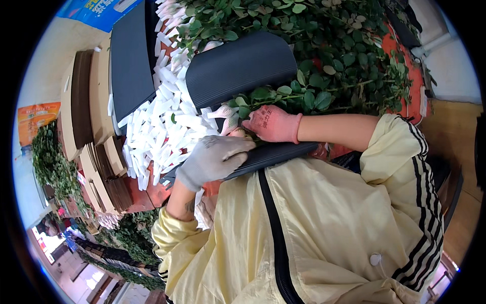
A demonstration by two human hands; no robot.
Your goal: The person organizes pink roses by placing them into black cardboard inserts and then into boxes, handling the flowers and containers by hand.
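My left hand (215,156), in a grey glove, lies with its fingers stretched over the near rose heads and its thumb apart. My right hand (275,124), in a pink glove, is closed beside the flower heads; what its fingers hold is hidden. Between the hands are several roses (230,123) in white mesh sleeves, with a pale bloom partly covered by my left fingers. A black corrugated sheet (240,68) curves up beyond them. Another black ridged edge (276,153) runs under my left hand, close to my body.
White strips (164,119) are heaped left of the hands on a red table (139,197). Leafy rose stems (344,66) pile up at the far right. Flat black sheets (132,61) and stacked cardboard (101,101) stand at the left. More greenery (53,157) lies beyond the cardboard.
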